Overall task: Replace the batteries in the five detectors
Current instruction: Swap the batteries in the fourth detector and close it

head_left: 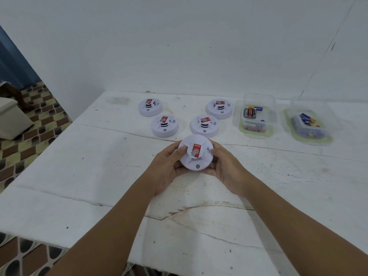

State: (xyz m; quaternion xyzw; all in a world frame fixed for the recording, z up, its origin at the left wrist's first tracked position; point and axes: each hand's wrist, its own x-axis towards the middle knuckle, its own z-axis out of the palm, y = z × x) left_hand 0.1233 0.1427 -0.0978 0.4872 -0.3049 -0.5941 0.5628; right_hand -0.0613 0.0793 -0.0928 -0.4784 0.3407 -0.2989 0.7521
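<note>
A round white detector (196, 156) with a red label on its raised centre is lifted a little above the white table (99, 176). My left hand (167, 166) grips its left side and my right hand (223, 166) grips its right side, thumbs on top. Several more white detectors lie behind it: far left (150, 107), middle left (164, 126), middle right (204, 126) and far right (219, 108). A clear tub (258, 116) holds red-black and blue batteries. A second clear tub (310, 124) further right holds blue and yellow batteries.
A white wall (179, 46) rises right behind the table. The table's left edge drops to a tiled floor (29, 136), where a pale box (12, 118) stands. Bare tabletop lies in front of my forearms and at the left.
</note>
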